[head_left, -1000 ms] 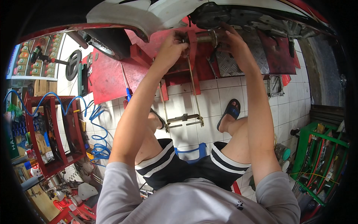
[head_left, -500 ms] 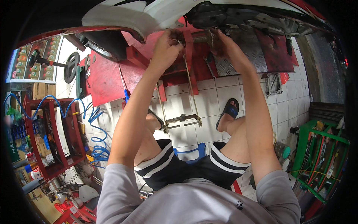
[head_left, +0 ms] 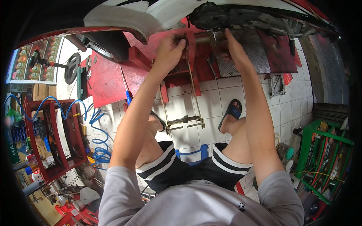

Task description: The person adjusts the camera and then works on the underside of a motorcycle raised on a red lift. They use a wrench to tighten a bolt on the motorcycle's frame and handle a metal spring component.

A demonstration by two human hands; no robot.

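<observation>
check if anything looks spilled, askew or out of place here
No spill shows. The blue hose runs in loose, uneven loops at left, and the wrench below the right hand has its end at or over the edge of the red platform, where it could perhaps be knocked off.

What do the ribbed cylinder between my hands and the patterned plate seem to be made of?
Ribbed cylinder: probably metal, dull finish, with faint highlights on its ridges. Patterned plate: likely metal, perhaps uncoated, silvery grey with raised tread marks.
</observation>
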